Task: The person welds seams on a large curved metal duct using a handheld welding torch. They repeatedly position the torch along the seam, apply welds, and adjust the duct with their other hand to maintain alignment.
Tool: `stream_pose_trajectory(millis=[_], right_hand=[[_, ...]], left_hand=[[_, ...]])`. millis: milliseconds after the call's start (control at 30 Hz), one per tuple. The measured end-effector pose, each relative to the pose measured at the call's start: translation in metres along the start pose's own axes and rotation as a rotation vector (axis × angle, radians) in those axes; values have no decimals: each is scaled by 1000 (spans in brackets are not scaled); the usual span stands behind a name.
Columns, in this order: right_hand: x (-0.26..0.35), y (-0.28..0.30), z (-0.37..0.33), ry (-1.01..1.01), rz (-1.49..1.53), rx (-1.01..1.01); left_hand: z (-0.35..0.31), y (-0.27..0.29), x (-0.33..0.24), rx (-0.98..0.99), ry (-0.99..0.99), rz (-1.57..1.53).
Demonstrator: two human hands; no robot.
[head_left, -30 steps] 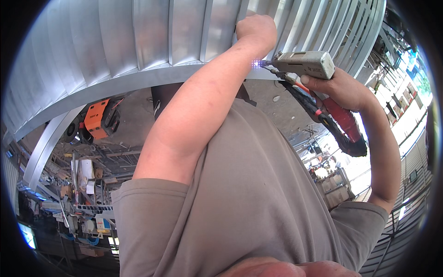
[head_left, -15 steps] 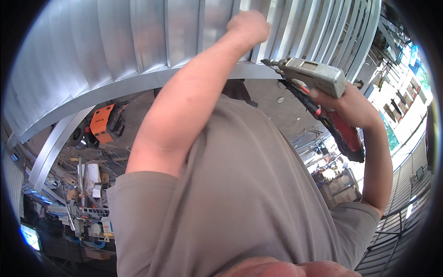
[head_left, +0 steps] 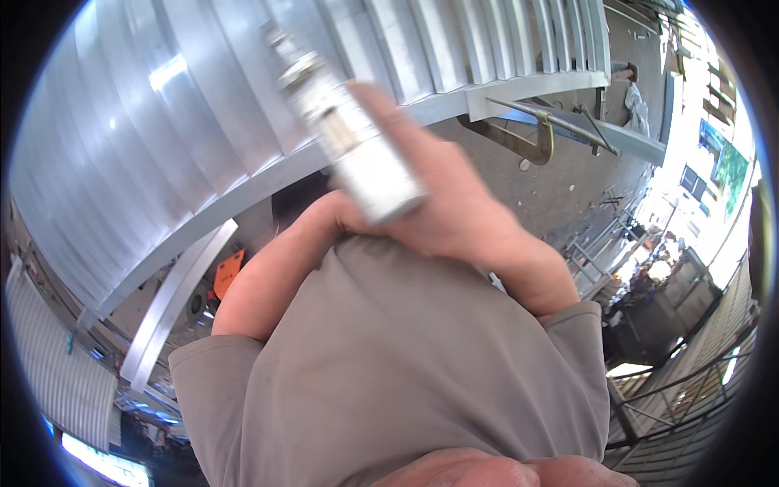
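My right hand [head_left: 446,183] is closed around a power drill [head_left: 353,146] with a worn silver-grey body, smeared by motion. The drill's nose tilts up and to the left over the ribbed metal panel [head_left: 211,89]. Its grip is hidden by my hand and the body. Close behind the drill's rear end is my left hand [head_left: 346,209], mostly covered, so its fingers cannot be made out. Whether it touches the drill is hidden too. Below both hands runs the panel's metal edge rail [head_left: 219,213].
A C-shaped clamp [head_left: 540,146] sits near the rail's right end. A metal beam [head_left: 174,304] slants down at the left, beside an orange machine [head_left: 230,273]. Metal frames and clutter [head_left: 641,252] lie on the right. A person's foot [head_left: 631,71] shows at the far right.
My right hand has swung the drill leftward, in front of my chest. My left hand has come down from the slats to behind the drill. The view has shifted, bringing the clamp into sight.
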State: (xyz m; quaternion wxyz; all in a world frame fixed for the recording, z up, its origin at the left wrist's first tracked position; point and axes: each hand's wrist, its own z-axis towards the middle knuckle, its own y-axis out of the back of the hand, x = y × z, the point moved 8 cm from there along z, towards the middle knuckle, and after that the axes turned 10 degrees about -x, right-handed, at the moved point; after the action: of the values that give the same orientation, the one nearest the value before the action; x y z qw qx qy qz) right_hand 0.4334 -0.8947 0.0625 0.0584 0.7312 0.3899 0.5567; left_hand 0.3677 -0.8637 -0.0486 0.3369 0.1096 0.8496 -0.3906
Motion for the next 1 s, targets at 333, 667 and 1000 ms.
stream_pose_trajectory(millis=[333,667,1000], right_hand=[[-146,105,-105,-7,120,-582],[-239,184,-118,127,543,-888],[-195,226,-76,339,806,-582]], left_hand=[[20,-45,6,-44,-494,-98],[43,-80,14,-195,-569,-24],[62,-117,31,-337,-478,-132]])
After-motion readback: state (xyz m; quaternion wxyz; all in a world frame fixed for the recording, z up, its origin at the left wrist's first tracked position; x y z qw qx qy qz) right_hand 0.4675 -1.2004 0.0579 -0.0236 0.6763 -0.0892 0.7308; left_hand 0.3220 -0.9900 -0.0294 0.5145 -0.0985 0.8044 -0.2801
